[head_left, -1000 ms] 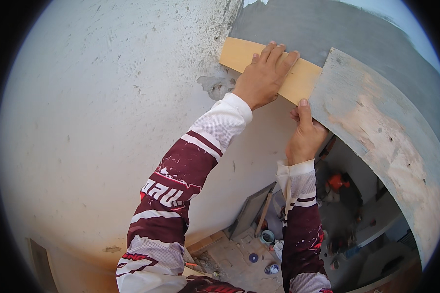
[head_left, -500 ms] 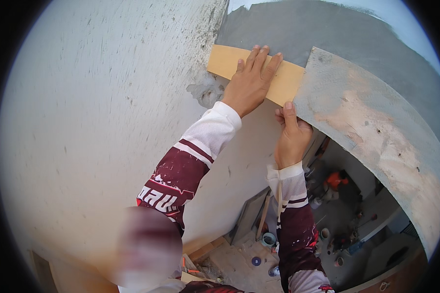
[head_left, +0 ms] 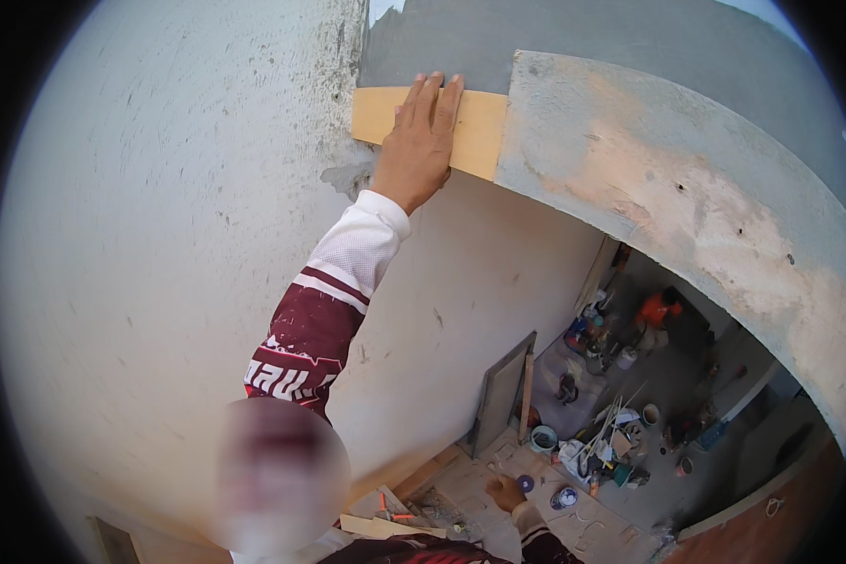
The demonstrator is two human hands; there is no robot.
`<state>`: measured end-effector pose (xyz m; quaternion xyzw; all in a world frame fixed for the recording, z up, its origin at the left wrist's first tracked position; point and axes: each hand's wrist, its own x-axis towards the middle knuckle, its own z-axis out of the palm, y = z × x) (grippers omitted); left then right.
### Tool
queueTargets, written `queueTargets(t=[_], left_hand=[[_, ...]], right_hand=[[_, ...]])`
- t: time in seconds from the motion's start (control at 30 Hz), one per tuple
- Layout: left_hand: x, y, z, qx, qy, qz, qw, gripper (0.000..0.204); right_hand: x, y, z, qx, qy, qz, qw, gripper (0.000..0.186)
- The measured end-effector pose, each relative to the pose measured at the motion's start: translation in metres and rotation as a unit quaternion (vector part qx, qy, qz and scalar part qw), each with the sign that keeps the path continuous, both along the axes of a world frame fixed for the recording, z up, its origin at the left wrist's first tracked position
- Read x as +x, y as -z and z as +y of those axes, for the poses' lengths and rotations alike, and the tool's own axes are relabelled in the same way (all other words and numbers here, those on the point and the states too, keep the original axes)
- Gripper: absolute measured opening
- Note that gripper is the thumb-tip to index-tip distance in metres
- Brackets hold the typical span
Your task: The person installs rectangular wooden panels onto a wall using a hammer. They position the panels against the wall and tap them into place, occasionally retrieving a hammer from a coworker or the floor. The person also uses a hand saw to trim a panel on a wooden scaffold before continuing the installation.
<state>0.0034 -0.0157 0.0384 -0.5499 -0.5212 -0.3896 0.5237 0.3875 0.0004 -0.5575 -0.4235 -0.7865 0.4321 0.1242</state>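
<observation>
While the L hand (head_left: 415, 155) lies on the tan board (head_left: 480, 132), upper ctr of frame, its fingers extend slightly apart, tips at the top edge; thumb hidden, so cannot tell if it clamps. Board's R end meets the curved grey slab (head_left: 620, 150); L end is at the wht wall (head_left: 160, 235). R hand (head_left: 506, 491), lower ctr, is well apart from the board, fingers partly curled; cannot tell if closed. Near it: blue disc (head_left: 524, 483), can (head_left: 564, 497), bucket (head_left: 543, 438).

Two hands: left hand (head_left: 415, 155), right hand (head_left: 506, 492); one yellow board (head_left: 479, 133); one curved panel (head_left: 620, 174); one orange-clad person (head_left: 658, 308).
</observation>
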Motion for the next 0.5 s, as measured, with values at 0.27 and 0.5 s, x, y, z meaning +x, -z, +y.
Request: queueTargets(t=[0.27, 0.5], left_hand=[[-0.011, -0.001, -0.009, 0.001, -0.051, 0.053, 0.997, 0.09], [-0.011, 0.008, -0.001, -0.016, -0.075, 0.044, 0.996, 0.092]], right_hand=[[0.173, 0.187, -0.113, -0.196, -0.062, -0.445, 0.872, 0.053], [0.196, 0.17, -0.099, -0.151, 0.107, -0.337, 0.923, 0.057]])
